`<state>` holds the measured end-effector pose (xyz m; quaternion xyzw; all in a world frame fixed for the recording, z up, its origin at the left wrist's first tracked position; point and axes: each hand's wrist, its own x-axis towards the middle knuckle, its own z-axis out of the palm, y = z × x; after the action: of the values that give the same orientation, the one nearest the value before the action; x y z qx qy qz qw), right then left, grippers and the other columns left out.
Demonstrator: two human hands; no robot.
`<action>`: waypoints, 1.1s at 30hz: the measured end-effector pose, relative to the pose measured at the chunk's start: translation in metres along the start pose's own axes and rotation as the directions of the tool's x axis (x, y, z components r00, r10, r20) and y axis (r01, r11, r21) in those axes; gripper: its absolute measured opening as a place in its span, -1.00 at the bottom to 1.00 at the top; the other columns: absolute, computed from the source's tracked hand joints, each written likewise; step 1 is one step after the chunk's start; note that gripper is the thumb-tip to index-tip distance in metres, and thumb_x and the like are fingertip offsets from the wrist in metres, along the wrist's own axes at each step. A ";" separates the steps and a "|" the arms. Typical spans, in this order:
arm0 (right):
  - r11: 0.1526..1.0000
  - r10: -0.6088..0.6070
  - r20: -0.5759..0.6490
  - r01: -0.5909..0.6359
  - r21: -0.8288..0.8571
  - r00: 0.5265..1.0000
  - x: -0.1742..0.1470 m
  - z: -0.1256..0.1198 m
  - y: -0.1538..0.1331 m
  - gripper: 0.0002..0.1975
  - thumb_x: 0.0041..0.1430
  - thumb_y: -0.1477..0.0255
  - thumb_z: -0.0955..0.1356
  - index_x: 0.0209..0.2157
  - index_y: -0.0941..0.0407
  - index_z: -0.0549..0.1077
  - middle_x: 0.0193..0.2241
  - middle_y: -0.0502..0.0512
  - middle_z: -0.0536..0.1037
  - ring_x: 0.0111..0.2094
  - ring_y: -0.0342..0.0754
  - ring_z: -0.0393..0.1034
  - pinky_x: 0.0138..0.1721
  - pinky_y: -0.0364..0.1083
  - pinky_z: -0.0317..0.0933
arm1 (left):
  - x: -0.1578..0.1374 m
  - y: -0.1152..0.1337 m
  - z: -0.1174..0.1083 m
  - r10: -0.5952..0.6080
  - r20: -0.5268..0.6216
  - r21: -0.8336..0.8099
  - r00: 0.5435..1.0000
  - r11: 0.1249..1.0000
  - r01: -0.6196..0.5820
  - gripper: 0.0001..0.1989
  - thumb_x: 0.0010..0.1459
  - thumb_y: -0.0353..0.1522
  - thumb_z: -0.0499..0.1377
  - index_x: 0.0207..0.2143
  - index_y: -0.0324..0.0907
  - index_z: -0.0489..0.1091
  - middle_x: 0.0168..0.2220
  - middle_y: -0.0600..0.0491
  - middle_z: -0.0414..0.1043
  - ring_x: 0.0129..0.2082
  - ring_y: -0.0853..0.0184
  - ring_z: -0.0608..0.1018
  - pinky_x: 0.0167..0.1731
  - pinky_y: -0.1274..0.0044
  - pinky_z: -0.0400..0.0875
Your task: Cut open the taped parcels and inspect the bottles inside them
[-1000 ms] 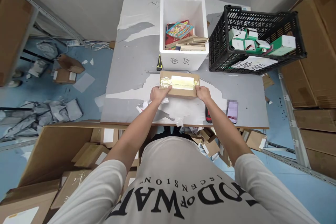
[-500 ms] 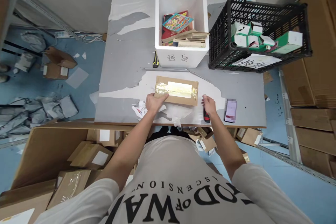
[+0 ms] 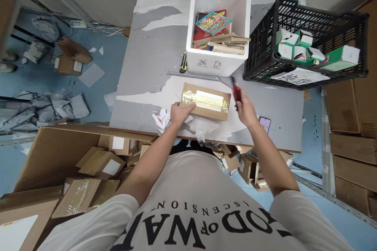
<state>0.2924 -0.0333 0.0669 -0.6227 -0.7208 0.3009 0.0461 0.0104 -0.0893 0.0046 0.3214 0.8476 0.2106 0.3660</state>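
A taped cardboard box with a white label lies on the table in front of me. My left hand grips its left end, thumb on top of the tape. To the right of the box, my right hand is closed around a red and black utility knife, held above the table and pointing away from me. Whether its blade is out cannot be made out. Crumpled clear plastic lies against the near side of the box, and torn white paper scraps lie near my left wrist.
Behind the box stand a white foam bin of books and a black plastic crate of green-white boxes. A yellow-black utility knife lies beside the bin. A phone is right of my right wrist. Cardboard boxes fill a large carton below left.
My right hand has picked up the red and black utility knife from the table and raised it beside the box. My left hand stays on the box. The view has shifted slightly.
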 end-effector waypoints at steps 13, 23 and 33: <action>0.570 -0.430 0.477 0.640 -0.515 0.767 0.037 0.020 -0.115 -0.36 0.28 0.59 0.05 0.35 -0.06 -0.10 0.04 0.27 0.38 -0.13 0.10 0.41 -0.23 -0.02 0.20 | 0.000 -0.001 0.002 -0.021 -0.018 -0.029 1.000 0.999 0.021 -0.22 -0.29 0.11 0.34 -0.09 -0.21 0.41 -0.07 -0.19 0.49 -0.05 0.09 0.53 -0.12 0.40 0.37; 0.611 -0.317 0.472 0.558 -0.561 0.822 0.021 0.013 -0.098 -0.39 0.29 0.57 0.08 0.33 -0.09 -0.01 -0.01 0.28 0.41 -0.18 0.11 0.45 -0.19 0.04 0.20 | 0.000 -0.004 0.006 -0.012 -0.055 -0.059 0.998 0.998 0.009 -0.25 -0.25 0.08 0.35 -0.09 -0.23 0.40 0.01 -0.23 0.41 0.01 0.00 0.48 -0.03 0.28 0.35; 0.501 -0.155 0.504 0.507 -0.702 0.850 -0.004 -0.024 -0.070 -0.37 0.28 0.62 0.06 0.31 -0.11 0.04 -0.06 0.27 0.46 -0.21 0.07 0.46 -0.33 -0.07 0.13 | 0.002 -0.005 0.008 -0.048 -0.028 -0.038 0.998 0.998 0.047 -0.17 -0.25 0.18 0.30 -0.05 -0.19 0.36 0.07 -0.18 0.36 0.03 0.06 0.46 0.01 0.32 0.34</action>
<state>0.2432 -0.0308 0.1218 -0.3485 -0.8780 0.0331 -0.3265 0.0133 -0.0909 -0.0042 0.2911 0.8560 0.2224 0.3648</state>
